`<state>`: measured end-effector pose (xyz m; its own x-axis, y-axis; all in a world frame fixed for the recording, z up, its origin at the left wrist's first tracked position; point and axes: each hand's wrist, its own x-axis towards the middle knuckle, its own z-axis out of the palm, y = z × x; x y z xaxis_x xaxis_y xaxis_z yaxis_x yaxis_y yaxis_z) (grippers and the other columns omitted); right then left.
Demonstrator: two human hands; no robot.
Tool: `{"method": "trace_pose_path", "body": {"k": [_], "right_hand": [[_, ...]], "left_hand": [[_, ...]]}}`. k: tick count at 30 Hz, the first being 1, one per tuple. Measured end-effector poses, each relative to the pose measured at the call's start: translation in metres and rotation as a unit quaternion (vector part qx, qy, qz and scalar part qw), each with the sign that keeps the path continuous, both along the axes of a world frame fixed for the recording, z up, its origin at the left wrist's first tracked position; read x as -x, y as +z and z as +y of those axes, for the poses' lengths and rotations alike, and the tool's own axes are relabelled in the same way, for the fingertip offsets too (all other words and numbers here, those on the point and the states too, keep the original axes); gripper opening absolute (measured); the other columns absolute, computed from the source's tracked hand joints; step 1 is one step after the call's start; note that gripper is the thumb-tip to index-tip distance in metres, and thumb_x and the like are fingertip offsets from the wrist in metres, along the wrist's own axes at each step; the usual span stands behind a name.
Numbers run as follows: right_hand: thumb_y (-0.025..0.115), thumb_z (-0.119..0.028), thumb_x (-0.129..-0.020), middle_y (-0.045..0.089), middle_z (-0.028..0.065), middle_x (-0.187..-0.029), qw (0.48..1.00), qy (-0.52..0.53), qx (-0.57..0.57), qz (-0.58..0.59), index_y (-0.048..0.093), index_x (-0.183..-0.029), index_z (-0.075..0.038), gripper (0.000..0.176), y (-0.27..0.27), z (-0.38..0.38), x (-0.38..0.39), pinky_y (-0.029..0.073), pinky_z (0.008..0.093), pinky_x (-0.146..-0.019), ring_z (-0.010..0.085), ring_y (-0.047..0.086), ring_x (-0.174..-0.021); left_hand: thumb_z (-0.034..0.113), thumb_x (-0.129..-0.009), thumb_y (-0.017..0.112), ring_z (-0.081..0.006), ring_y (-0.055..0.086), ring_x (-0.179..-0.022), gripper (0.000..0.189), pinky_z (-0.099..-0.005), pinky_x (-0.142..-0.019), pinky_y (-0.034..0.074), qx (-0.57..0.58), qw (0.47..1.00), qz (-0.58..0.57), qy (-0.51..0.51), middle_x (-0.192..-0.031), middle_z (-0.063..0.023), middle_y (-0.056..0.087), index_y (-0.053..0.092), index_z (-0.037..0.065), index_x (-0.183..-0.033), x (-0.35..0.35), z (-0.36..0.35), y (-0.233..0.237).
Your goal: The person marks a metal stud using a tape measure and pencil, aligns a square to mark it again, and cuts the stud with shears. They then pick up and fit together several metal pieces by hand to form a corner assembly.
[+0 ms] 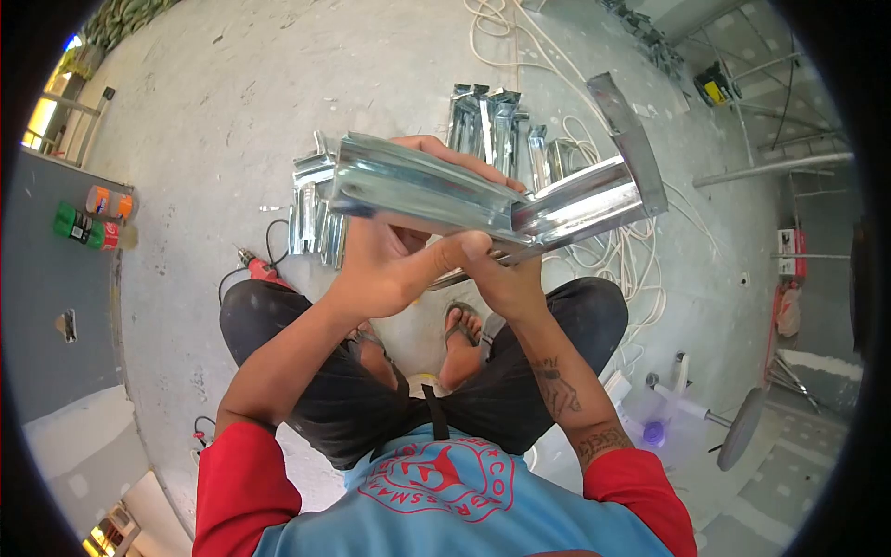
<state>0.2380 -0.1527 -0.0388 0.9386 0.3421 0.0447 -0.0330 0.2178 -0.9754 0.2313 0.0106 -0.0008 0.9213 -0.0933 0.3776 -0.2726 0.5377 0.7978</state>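
Note:
A shiny bent metal channel piece (427, 190) is held up in front of me, with a second section angled off to the right and an upturned flange at its far right end. My left hand (390, 260) grips it from below and behind, its thumb pointing right along the lower edge. Close beside that thumb, my right hand (506, 278) is closed on the underside near the bend; its fingers are partly hidden by the metal. Behind the held piece, short metal channel pieces lie on the floor in a left pile (306, 218) and a far pile (487, 121).
White cable (631, 269) lies coiled on the floor at the right. A red power tool (264, 269) is by my left knee. Bottles (88, 226) lie at the far left. Metal scaffold tubes (775, 169) and a disc-ended tool (742, 429) are at the right.

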Motion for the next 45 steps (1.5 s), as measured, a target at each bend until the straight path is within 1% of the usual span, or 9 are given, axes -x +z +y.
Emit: {"method": "trace_pose_path", "body": {"k": [5, 10, 17, 20, 26, 28, 34, 42, 45], "right_hand": [[0.082, -0.010, -0.083, 0.057, 0.0070, -0.127, 1.000, -0.007, 0.002, 0.020, 0.032, -0.146, -0.005, 0.080, 0.003, -0.001, -0.005, 0.050, 0.0333, -0.098, 0.0171, 0.059, -0.116], [0.082, -0.003, -0.075, 0.058, 0.0100, -0.129, 0.977, 0.047, -0.178, 0.110, 0.040, -0.141, -0.006, 0.078, 0.001, -0.013, -0.015, 0.052, 0.0339, -0.100, 0.0218, 0.061, -0.117], [0.089, -0.009, -0.069, 0.057, 0.0098, -0.125, 0.957, 0.164, -0.196, 0.139, 0.029, -0.153, -0.016, 0.104, 0.011, -0.011, -0.010, 0.053, 0.0371, -0.084, 0.0188, 0.058, -0.103], [0.098, -0.018, -0.062, 0.057, 0.0069, -0.120, 0.950, 0.200, -0.204, 0.126, 0.028, -0.153, -0.019, 0.115, 0.006, -0.008, -0.011, 0.053, 0.0359, -0.081, 0.0173, 0.057, -0.100], [0.096, -0.015, -0.066, 0.057, 0.0068, -0.111, 0.964, 0.137, -0.206, 0.093, 0.030, -0.151, -0.014, 0.107, 0.013, 0.001, -0.002, 0.053, 0.0346, -0.077, 0.0157, 0.058, -0.092], [0.094, -0.014, -0.068, 0.057, 0.0057, -0.100, 0.972, 0.220, -0.059, 0.048, 0.038, -0.146, -0.010, 0.096, 0.000, -0.007, -0.006, 0.052, 0.0344, -0.076, 0.0155, 0.058, -0.088], [0.087, -0.007, -0.074, 0.055, 0.0044, -0.092, 0.977, 0.177, -0.080, 0.090, 0.051, -0.131, -0.003, 0.067, 0.013, -0.002, 0.003, 0.052, 0.0336, -0.077, 0.0154, 0.057, -0.085], [0.081, -0.004, -0.075, 0.054, 0.0030, -0.090, 0.990, 0.101, -0.065, 0.074, 0.055, -0.125, -0.003, 0.056, 0.020, 0.004, 0.006, 0.051, 0.0337, -0.078, 0.0162, 0.058, -0.085], [0.080, -0.005, -0.074, 0.053, 0.0030, -0.089, 0.977, 0.102, -0.117, 0.145, 0.056, -0.125, -0.002, 0.057, 0.023, 0.001, 0.007, 0.051, 0.0349, -0.078, 0.0173, 0.058, -0.086]], "left_hand": [[0.009, -0.086, 0.078, -0.0308, 0.061, -0.123, 0.062, -0.0458, -0.108, 0.049, 0.025, 0.999, 0.031, -0.025, -0.130, -0.0193, 0.060, 0.038, 0.002, -0.133, -0.004, 0.007, -0.001], [0.005, -0.085, 0.078, -0.0302, 0.059, -0.125, 0.069, -0.0441, -0.111, 0.046, 0.027, 0.997, 0.044, -0.054, -0.134, -0.0205, 0.058, 0.037, 0.002, -0.139, -0.006, 0.018, -0.011], [0.006, -0.085, 0.079, -0.0214, 0.072, -0.086, 0.066, -0.0329, -0.066, 0.063, -0.053, 0.993, 0.075, -0.074, -0.129, -0.0231, 0.062, 0.038, -0.001, -0.136, -0.008, 0.033, 0.004], [0.008, -0.086, 0.078, -0.0194, 0.071, -0.076, 0.060, -0.0322, -0.064, 0.062, -0.054, 0.995, 0.067, -0.049, -0.124, -0.0237, 0.064, 0.041, -0.002, -0.132, -0.006, 0.025, 0.005], [0.014, -0.087, 0.080, -0.0154, 0.070, -0.080, 0.057, -0.0289, -0.064, 0.060, -0.104, 0.990, 0.082, -0.052, -0.120, -0.0184, 0.065, 0.046, -0.003, -0.129, -0.005, 0.031, 0.009], [0.015, -0.086, 0.080, -0.0146, 0.069, -0.084, 0.057, -0.0276, -0.065, 0.059, -0.104, 0.992, 0.068, -0.037, -0.120, -0.0164, 0.065, 0.047, -0.003, -0.128, -0.008, 0.028, 0.005], [0.014, -0.087, 0.079, -0.0140, 0.066, -0.097, 0.055, -0.0250, -0.069, 0.058, -0.083, 0.993, 0.071, -0.035, -0.122, -0.0139, 0.065, 0.048, -0.003, -0.129, -0.006, 0.021, 0.008], [0.012, -0.085, 0.080, -0.0156, 0.066, -0.099, 0.054, -0.0262, -0.071, 0.060, -0.136, 0.989, 0.061, -0.004, -0.122, -0.0151, 0.064, 0.051, -0.005, -0.128, -0.004, 0.021, 0.013], [0.008, -0.084, 0.079, -0.0152, 0.068, -0.095, 0.055, -0.0260, -0.067, 0.060, -0.314, 0.930, -0.153, 0.116, -0.120, -0.0143, 0.064, 0.051, -0.005, -0.130, -0.012, 0.024, 0.002]]}}
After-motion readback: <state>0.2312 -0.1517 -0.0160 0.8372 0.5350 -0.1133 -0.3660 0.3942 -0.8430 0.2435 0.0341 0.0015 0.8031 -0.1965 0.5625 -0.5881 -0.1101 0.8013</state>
